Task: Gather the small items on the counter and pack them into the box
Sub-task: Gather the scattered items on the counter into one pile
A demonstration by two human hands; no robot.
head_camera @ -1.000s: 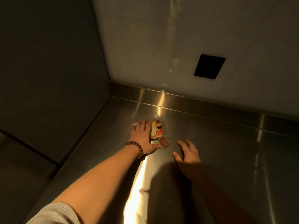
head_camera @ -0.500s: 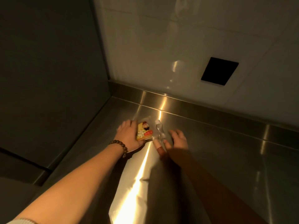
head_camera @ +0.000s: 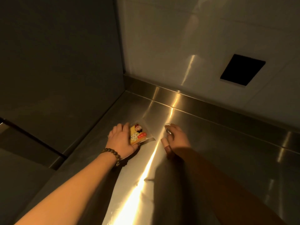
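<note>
The yellow snack packet (head_camera: 138, 134), in a clear wrapper with a cartoon print, lies flat on the steel tabletop (head_camera: 227, 143) near the back left corner. The left hand (head_camera: 121, 139) rests over its left edge with the thumb tucked under the near corner, so it seems to be gripping the packet at the edge in order to peel it off the smooth metal, which gives little purchase on so thin a thing. Just to the right, and apart from the packet, the right hand (head_camera: 177, 138) has its fingers curled around a small shiny wrapped item (head_camera: 168, 130), whose pale end pokes out beyond the knuckles. A reddish stick-shaped item (head_camera: 167, 147) runs beside the same hand; whether it is pinched by the thumb or merely lying against it I cannot tell. Holding several small pieces in one hand looks like a way to gather them in a single trip.

A bead bracelet (head_camera: 113, 155) circles the left wrist. Behind the hands rises the steel upstand, then a pale wall with a dark square opening (head_camera: 241, 69); a dark panel (head_camera: 56, 62) closes off the left side. The box is not in view, so the carry goes somewhere outside this corner. The heavy shadow over the right forearm hides details there.
</note>
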